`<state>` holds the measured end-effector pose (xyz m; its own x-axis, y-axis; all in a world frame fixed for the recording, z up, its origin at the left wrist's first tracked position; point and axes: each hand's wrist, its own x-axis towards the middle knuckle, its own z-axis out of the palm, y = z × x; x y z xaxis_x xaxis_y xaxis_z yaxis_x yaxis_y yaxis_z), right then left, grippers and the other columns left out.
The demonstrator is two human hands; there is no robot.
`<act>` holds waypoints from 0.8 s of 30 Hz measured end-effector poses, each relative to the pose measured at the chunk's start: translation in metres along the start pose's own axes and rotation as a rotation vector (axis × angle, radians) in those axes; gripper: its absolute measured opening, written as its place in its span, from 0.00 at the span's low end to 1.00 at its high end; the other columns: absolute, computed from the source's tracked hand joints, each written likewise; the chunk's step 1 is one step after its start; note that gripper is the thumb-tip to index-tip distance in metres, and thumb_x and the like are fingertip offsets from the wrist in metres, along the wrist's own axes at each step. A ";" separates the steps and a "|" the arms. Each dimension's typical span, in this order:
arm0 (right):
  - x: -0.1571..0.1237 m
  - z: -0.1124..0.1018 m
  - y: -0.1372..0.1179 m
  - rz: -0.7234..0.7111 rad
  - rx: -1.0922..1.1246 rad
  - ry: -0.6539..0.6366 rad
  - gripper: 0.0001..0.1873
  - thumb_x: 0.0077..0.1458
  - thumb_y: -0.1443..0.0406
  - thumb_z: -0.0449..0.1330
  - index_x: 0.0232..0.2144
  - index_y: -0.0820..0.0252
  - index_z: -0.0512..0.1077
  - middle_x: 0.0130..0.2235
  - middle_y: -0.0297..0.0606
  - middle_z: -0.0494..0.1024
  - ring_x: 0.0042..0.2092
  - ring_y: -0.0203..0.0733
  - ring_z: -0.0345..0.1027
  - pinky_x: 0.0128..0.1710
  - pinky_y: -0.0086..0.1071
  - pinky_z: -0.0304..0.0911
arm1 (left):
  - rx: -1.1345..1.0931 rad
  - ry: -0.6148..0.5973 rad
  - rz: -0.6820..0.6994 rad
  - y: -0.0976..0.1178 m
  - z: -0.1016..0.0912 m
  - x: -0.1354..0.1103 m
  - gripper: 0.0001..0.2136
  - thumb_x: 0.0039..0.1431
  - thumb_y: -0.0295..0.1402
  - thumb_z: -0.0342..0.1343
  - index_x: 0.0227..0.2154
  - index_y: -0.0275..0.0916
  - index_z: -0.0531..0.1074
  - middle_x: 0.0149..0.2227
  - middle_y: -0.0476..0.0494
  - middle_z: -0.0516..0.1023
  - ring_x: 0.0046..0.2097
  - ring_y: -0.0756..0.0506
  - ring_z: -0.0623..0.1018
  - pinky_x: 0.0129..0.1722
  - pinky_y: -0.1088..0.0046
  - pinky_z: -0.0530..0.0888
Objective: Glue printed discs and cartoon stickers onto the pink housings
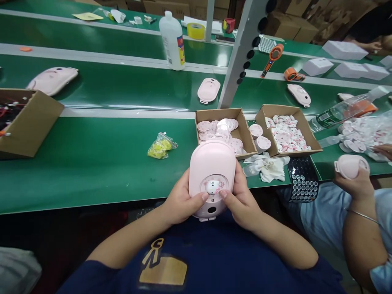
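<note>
Over the near edge of the glossy green surface (92, 171), the grip of the left hand (179, 200) and right hand (246, 206) holds one pale pink, rounded plastic case (211, 159) by its sides. Two thumbs (198, 201) rest beside one white cat-face piece (213, 186) in its round recess (225, 181); one black oval (212, 210) sits below. Three open brown cardboard boxes (297, 154) and one small clear bag of yellow contents (161, 146) stand on the surface.

The case (211, 159) looks smooth plastic, the bench (92, 171) glossy.
</note>
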<state>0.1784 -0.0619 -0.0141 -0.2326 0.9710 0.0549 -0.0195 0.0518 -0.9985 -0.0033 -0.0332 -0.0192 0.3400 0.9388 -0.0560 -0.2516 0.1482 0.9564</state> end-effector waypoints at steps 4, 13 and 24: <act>0.001 0.002 -0.002 -0.030 -0.045 -0.010 0.42 0.65 0.58 0.53 0.70 0.50 0.32 0.72 0.42 0.44 0.71 0.48 0.44 0.69 0.48 0.45 | 0.044 0.020 -0.026 0.001 0.001 -0.002 0.33 0.50 0.42 0.67 0.56 0.34 0.64 0.54 0.30 0.77 0.53 0.33 0.77 0.51 0.58 0.75; 0.000 -0.002 -0.004 -0.084 -0.240 0.008 0.43 0.62 0.65 0.52 0.70 0.53 0.31 0.72 0.44 0.42 0.71 0.47 0.42 0.69 0.47 0.45 | -0.005 0.009 -0.103 0.008 0.004 0.006 0.36 0.41 0.43 0.71 0.51 0.33 0.67 0.51 0.29 0.79 0.50 0.33 0.79 0.48 0.59 0.77; 0.004 -0.060 -0.044 -0.432 -0.504 0.007 0.45 0.49 0.50 0.63 0.67 0.37 0.53 0.63 0.31 0.68 0.63 0.54 0.63 0.53 0.44 0.71 | 0.117 0.686 0.200 0.067 -0.072 0.089 0.26 0.39 0.43 0.69 0.43 0.37 0.73 0.36 0.43 0.81 0.41 0.38 0.80 0.41 0.62 0.79</act>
<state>0.2363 -0.0465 0.0301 -0.2997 0.8397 0.4529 0.3476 0.5382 -0.7678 -0.0553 0.0824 0.0191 -0.3575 0.9339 -0.0074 -0.1378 -0.0449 0.9894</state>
